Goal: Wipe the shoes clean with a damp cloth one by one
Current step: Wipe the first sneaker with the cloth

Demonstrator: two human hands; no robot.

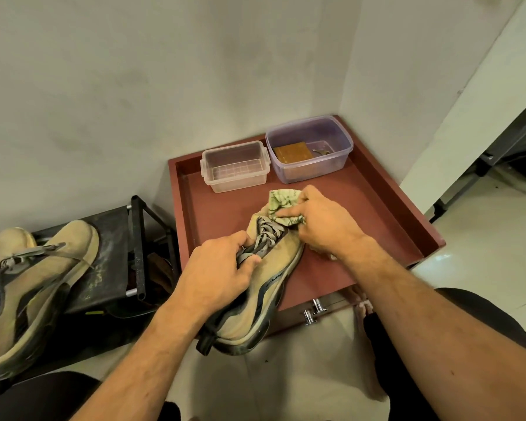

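Wiping first tan shoe over red tray — left hand grips laces, right hand pinches damp cloth at toe. Next, likely: work sides, sole; second shoe waits, left of tray.

Over the red-brown tray, the left hand grips a tan shoe at its laces, toe pointing toward the tray's far edge. The right hand presses a green patterned cloth onto the toe. Two clear plastic containers stand at the tray's far edge; a second tan shoe rests on a dark rack left of the tray.
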